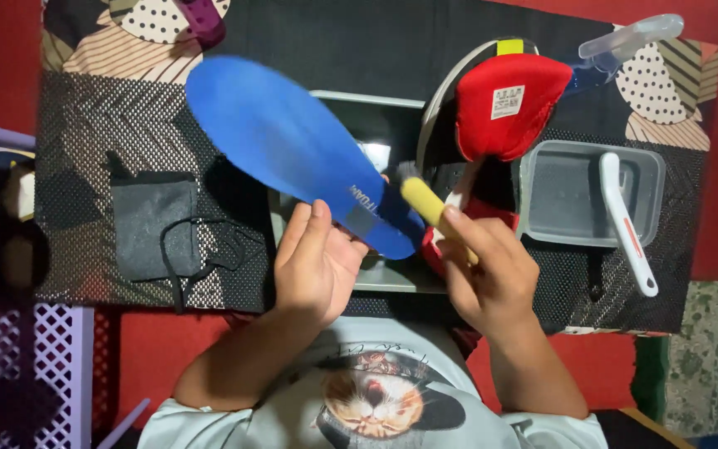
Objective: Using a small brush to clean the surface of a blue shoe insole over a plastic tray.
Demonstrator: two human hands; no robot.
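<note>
Head view: the left hand (316,264) holds a blue shoe insole (292,145) by its heel end, its grip pinched on that end, so the insole slants up and away toward the far left of the surface. The right hand (492,274) has its grip wrapped around the yellow handle of a small brush (425,204), whose dark head sits just beside the insole's heel; whether the bristles touch it I cannot tell. Behind the hands, near the middle of the surface, a red shoe (504,112) stands tilted with its tongue folded up. Toward the right edge a clear plastic container (579,195) carries a white long-handled brush (625,220) laid across it. Near the left edge lies a black drawstring pouch (155,224) on the dark patterned mat (76,166).
</note>
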